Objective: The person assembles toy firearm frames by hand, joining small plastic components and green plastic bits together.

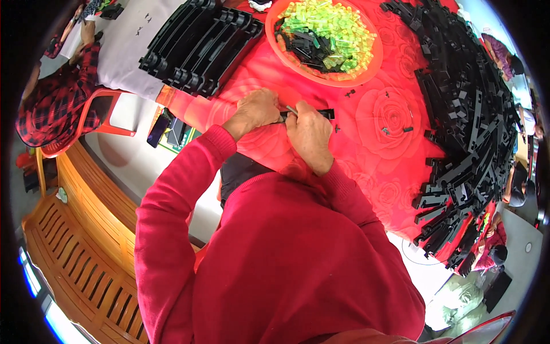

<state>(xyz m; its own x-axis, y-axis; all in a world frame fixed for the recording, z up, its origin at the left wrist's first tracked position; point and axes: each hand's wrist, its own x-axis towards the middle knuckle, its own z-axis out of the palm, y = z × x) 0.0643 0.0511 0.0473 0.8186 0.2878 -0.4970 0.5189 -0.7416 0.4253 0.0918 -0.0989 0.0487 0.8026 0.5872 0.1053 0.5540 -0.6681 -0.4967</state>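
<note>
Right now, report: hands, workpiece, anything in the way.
Left fingers and right fingers at black strip, grip partly hidden. Strip's right end pokes past right fingers. Loose black bit close by; basin beyond, apart.

To the right of the right hand (pixel 310 132), one could pass over the red cloth (pixel 369 146) up to the black heap (pixel 478 120). Ahead, the orange basin (pixel 344 83) and black stack (pixel 197 49) block the way.

crimson knit sweater (pixel 298 258), long sleeves (pixel 177 192), ribbed cuffs (pixel 222 141)
</note>
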